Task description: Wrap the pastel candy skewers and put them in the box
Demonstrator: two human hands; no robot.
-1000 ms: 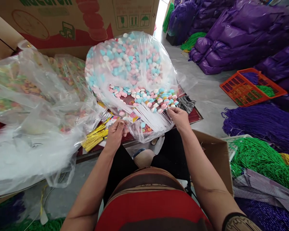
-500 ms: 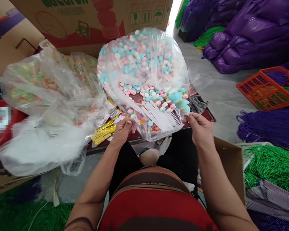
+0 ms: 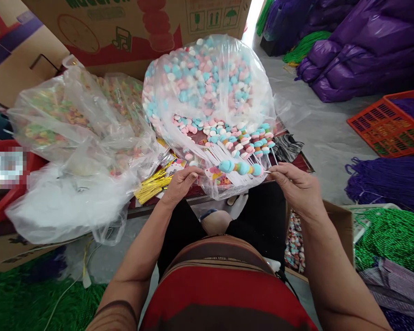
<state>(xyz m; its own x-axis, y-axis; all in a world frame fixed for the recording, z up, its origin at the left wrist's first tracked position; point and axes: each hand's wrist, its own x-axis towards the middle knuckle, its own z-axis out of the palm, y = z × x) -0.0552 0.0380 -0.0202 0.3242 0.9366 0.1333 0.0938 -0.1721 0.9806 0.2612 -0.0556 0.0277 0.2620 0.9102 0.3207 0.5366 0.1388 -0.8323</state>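
Note:
My right hand (image 3: pixel 295 186) pinches the stick end of a candy skewer (image 3: pixel 241 167). Blue, yellow and pink soft sweets are threaded along it, and it points left, almost level. Facing it, my left hand (image 3: pixel 184 183) is closed, thumb against fingers, just left of the skewer's tip. What it pinches, if anything, I cannot make out. Beneath the skewer are white sticks (image 3: pixel 216 154) and a colourful printed wrapper (image 3: pixel 212 173). Several finished skewers (image 3: pixel 262 140) lie behind my right hand, beside a big clear bag of pink, blue and white sweets (image 3: pixel 207 87).
Clear bags of green and orange sweets (image 3: pixel 51 110) lie at left, near gold twist ties (image 3: pixel 153 184). Black ties (image 3: pixel 288 147) are at the table's right edge. A cardboard box (image 3: pixel 141 37) stands behind. An open box (image 3: pixel 334 230) sits low right, near an orange crate (image 3: pixel 382 124).
The skewer in my right hand has swung down from a raised tilt to nearly level, its tip now towards my left hand. Finished skewers behind it have come into view.

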